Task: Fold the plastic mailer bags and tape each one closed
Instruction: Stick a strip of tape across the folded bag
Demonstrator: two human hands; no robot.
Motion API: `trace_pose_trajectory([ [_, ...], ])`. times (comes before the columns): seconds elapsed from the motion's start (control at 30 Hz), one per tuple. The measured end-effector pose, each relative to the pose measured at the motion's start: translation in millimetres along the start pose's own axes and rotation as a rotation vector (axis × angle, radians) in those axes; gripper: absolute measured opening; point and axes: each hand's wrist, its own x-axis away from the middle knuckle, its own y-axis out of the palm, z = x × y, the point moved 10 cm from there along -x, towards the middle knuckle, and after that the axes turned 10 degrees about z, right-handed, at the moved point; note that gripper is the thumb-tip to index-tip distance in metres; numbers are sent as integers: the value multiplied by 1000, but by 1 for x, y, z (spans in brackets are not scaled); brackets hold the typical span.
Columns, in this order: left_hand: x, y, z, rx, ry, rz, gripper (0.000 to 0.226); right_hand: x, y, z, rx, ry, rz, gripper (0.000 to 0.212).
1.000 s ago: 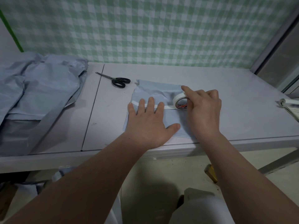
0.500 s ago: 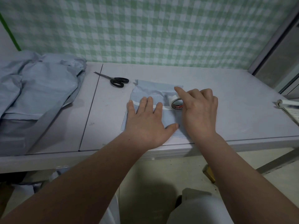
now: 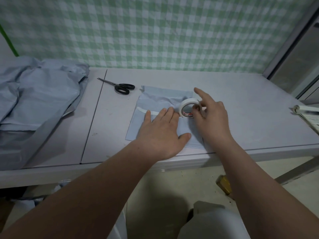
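Taping down a folded mailer bag [image 3: 155, 99].
Left hand [image 3: 162, 133] presses it flat, fingers straight; right hand [image 3: 210, 121] pinches the tape roll [image 3: 189, 107], thumb seemingly inside its core.

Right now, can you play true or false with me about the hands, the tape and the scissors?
The left hand lies flat on the folded mailer bag. True.
The right hand holds the scissors. False: it holds the tape roll; the scissors lie alone on the table.
The tape roll is white. True.
The pile of bags sits on the table's right side. False: it is on the left.
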Motion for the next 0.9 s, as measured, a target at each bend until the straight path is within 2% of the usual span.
trace_pose_trajectory([
  [0.03, 0, 0, 0, -1, -5, -4, 74, 0, 3, 7, -59, 75, -43, 49],
  [0.1, 0, 0, 0, -3, -10, -10, 74, -1, 6, 10, -91, 109, -83, 44],
  [0.27, 0, 1, 0, -11, -20, -7, 75, -2, 5, 12, -144, 148, -44, 33],
  [0.4, 0, -1, 1, -24, -18, 5, 75, 0, -5, 7, -115, 110, 23, 28],
  [0.63, 2, -1, 1, -29, -26, -37, 75, 3, -26, -3, -46, 39, 173, 35],
  [0.9, 2, 0, 0, -25, -21, -39, 75, 5, -38, -6, 36, -78, 210, 36],
])
